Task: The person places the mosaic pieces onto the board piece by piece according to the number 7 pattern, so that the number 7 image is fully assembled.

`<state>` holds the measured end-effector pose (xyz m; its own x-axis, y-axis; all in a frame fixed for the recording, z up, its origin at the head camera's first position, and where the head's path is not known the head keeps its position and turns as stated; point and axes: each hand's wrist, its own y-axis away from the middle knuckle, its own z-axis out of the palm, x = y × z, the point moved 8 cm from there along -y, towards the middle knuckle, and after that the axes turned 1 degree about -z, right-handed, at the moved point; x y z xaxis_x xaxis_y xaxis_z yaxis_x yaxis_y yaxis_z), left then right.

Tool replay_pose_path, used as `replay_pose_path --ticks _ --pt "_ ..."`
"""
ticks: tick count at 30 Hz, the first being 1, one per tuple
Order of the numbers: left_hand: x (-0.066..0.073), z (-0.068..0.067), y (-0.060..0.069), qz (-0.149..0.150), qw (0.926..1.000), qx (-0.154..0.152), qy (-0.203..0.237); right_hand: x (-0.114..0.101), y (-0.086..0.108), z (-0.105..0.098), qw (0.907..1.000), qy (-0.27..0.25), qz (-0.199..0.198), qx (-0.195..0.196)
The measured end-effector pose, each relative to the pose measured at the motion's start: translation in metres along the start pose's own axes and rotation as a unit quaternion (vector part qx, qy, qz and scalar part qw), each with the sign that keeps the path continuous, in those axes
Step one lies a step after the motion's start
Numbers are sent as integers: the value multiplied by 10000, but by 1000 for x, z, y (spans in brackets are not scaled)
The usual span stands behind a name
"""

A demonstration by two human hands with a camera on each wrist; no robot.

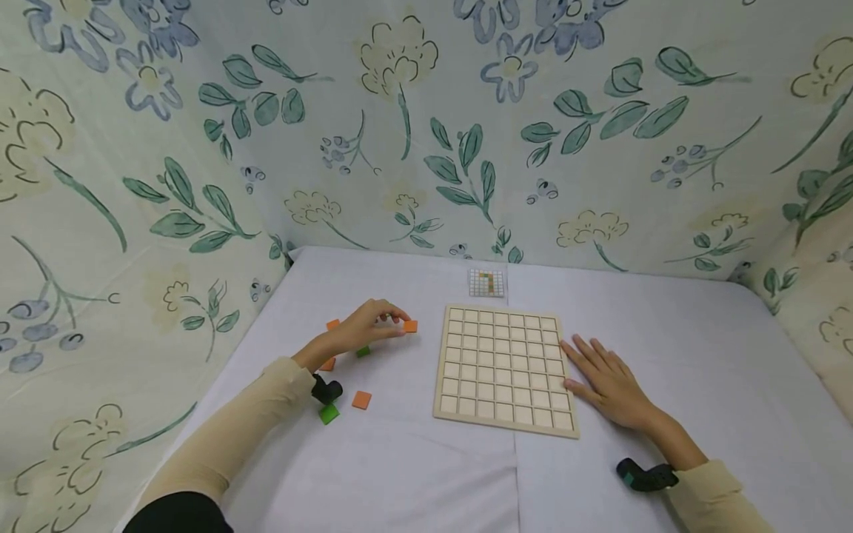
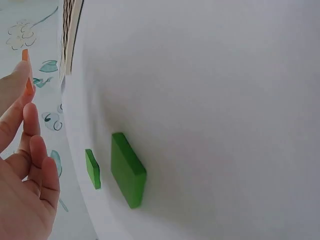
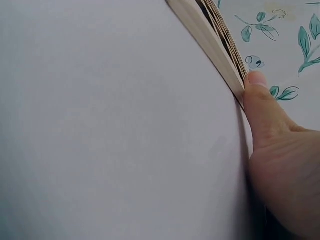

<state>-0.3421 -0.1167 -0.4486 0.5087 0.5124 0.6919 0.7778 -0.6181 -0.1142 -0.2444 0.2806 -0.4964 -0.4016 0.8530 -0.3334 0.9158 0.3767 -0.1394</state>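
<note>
The left hand [image 1: 368, 326] pinches an orange tile [image 1: 410, 326] between thumb and fingertips, its other fingers loosely curled. The tile is held out in the gap between the two hands, just short of the grid board [image 1: 504, 378]. The right hand [image 1: 608, 386] has its fingers straight and spread, gripping nothing; its thumb and a fingertip touch the board's near side.

Since the pinch takes only one edge, the tile could twist or slip free if the thumb eased off. The black wrist camera [image 1: 326, 389] sits low beside a green tile [image 1: 329, 414] and could nudge it if the left arm swung. Too firm a push from the right hand could slide the board leftward over the white cloth [image 1: 426, 481], perhaps wrinkling it.

The held tile looks thin, flat, square and evenly orange, and in the left wrist view it shows nearly edge-on. Another orange tile [image 1: 362, 400] lies on the cloth below the left hand, near the green one. The board is pale, wood-coloured, ruled into square cells by low ribs.
</note>
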Motion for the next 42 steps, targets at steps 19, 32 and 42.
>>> replay_pose_path --ticks 19,32,42 --pt "33 26 -53 -243 9993 31 -276 1 -2 -3 9999 42 113 -82" --pt "36 55 -85 -371 9991 -87 -163 0 -2 -4 9999 -78 96 -112" --pt "41 73 -97 -552 9981 -267 -62 -2 0 -3 9997 -117 163 -124"
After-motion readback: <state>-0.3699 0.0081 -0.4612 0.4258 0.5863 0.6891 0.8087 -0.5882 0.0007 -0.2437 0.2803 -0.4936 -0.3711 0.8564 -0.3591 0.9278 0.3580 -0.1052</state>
